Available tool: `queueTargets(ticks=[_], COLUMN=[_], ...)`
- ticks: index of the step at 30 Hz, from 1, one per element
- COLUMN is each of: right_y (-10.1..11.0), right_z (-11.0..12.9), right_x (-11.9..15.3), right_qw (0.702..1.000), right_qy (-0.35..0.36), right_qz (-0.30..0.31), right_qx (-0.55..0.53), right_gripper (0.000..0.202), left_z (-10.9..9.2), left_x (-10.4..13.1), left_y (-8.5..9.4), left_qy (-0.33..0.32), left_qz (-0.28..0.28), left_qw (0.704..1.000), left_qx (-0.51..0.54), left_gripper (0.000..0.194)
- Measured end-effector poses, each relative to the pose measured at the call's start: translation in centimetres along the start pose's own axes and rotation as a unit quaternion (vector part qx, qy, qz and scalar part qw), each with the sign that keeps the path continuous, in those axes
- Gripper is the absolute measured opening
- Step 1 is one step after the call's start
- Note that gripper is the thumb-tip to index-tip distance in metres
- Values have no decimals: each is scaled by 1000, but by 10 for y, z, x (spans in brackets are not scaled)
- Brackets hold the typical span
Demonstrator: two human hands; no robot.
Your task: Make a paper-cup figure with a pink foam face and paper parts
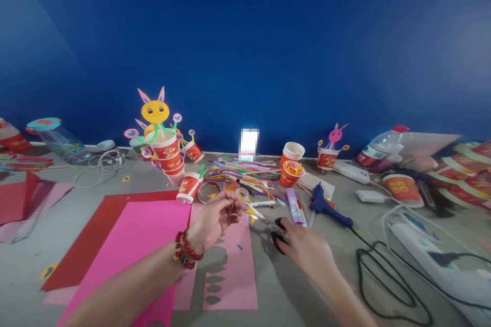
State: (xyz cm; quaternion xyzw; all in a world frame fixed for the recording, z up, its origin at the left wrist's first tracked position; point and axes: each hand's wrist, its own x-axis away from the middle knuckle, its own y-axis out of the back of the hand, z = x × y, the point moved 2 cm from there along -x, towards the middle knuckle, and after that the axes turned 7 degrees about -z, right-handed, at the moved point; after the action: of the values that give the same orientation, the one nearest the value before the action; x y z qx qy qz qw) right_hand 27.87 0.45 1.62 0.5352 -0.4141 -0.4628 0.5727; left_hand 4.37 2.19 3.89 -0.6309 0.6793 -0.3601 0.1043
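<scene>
In my right hand (312,250) is a pair of scissors (261,218); my fingers sit in its black handles and the blades point left. My left hand (218,217), with red beaded bracelets at the wrist, is closed in a pinch close to the scissor tips. What it pinches is too small to make out. Below both hands lies a light pink sheet (241,278) with several leaf-shaped holes along its left side. A tiny blue scrap (240,247) rests on it. Bright pink paper (153,235) and red paper (92,237) lie under my left forearm.
Decorated paper cups (166,150) with a yellow rabbit face stand at the back left. Behind my hands are a pile of pipe cleaners (249,171) and a tape roll (209,192). To the right lie a glue stick (294,205), a blue glue gun (326,207) and a power strip (433,260).
</scene>
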Motion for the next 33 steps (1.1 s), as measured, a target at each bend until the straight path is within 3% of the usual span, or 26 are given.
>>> queueTargets(ticks=[3, 7, 11, 15, 17, 18, 22, 27, 33], right_y=[5, 14, 17, 14, 12, 12, 11, 13, 19], right_z=[-2, -1, 1, 1, 1, 1, 1, 0, 11], right_x=[1, 2, 3, 4, 6, 7, 11, 14, 13], right_qw=[999, 997, 995, 996, 997, 997, 998, 997, 996], right_qy=[12, 39, 54, 37, 25, 21, 23, 24, 10], right_qz=[18, 44, 65, 64, 62, 60, 53, 53, 49], right_qx=[27, 50, 58, 51, 47, 45, 39, 50, 77], right_gripper=[17, 18, 17, 13, 12, 12, 15, 18, 17], left_z=[-16, -42, -49, -28, -9, 1, 29, 35, 38], left_x=[-1, 4, 7, -3, -9, -12, -18, -16, -14], left_y=[0, 0, 0, 3, 7, 9, 15, 15, 17], left_qy=[-37, -152, -194, -178, -174, -172, -175, -195, -233], left_qz=[0, 13, 32, 66, 69, 70, 84, 100, 71], left_qw=[999, 987, 972, 941, 905, 873, 836, 784, 717], left_qx=[-5, -47, -128, -281, -383, -450, -514, -581, -653], left_gripper=[9, 12, 15, 14, 9, 10, 14, 17, 20])
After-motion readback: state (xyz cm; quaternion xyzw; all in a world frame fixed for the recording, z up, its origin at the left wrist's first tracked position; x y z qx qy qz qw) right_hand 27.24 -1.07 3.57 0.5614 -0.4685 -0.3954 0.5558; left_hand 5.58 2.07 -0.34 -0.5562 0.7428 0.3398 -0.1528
